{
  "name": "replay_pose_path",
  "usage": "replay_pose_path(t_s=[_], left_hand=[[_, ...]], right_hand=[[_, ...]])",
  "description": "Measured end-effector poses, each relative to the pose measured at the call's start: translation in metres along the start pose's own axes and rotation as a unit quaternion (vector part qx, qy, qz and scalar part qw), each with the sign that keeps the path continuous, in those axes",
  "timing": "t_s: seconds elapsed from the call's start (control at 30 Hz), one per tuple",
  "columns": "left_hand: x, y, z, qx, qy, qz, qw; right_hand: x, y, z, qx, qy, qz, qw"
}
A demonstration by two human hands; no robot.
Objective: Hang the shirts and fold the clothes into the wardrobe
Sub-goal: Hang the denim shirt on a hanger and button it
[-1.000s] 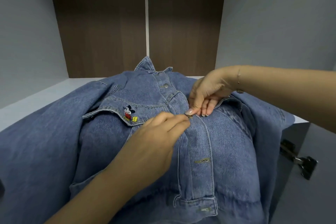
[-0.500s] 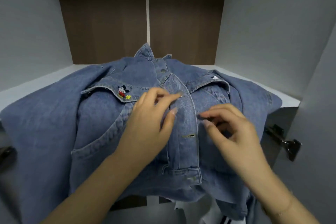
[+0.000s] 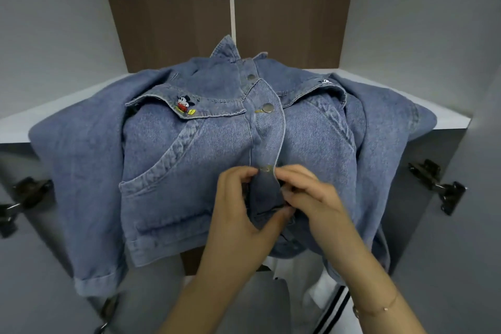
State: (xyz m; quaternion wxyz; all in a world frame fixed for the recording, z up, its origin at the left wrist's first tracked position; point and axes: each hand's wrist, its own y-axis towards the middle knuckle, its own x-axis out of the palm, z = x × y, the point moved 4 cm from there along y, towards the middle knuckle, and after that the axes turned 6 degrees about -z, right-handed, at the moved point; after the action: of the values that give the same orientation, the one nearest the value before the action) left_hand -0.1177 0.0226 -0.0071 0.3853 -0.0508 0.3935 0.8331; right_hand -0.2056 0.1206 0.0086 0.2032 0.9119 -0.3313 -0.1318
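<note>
Jacket (image 3: 189, 171) on shelf (image 3: 447, 114): upper snaps fastened; left hand (image 3: 238, 214) and right hand (image 3: 311, 198) pinch placket at next; folding outstanding.

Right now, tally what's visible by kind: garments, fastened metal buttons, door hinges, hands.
Denim jacket: 1
White garment below it: 1
Fastened metal buttons: 2
Black door hinges: 3
Hands, left hand, right hand: 2
Total: 9
</note>
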Motion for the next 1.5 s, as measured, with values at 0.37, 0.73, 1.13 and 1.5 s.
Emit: replay_pose_path(t_s=[0.37, 0.73, 1.13, 1.5], left_hand=[[-0.029, 0.011, 0.005, -0.035, -0.004, 0.053, 0.998], [-0.043, 0.03, 0.004, -0.054, -0.107, 0.007, 0.993], [-0.036, 0.028, 0.01, 0.029, -0.059, -0.047, 0.997], [-0.051, 0.031, -0.007, -0.069, -0.174, -0.018, 0.982]], right_hand=[[-0.013, -0.013, 0.0, -0.037, -0.124, 0.148, 0.98], [0.023, 0.019, 0.003, -0.096, -0.377, 0.177, 0.904], [0.013, -0.007, -0.001, 0.116, 0.199, 0.11, 0.967], [0.016, 0.017, 0.005, -0.024, -0.385, 0.14, 0.912]])
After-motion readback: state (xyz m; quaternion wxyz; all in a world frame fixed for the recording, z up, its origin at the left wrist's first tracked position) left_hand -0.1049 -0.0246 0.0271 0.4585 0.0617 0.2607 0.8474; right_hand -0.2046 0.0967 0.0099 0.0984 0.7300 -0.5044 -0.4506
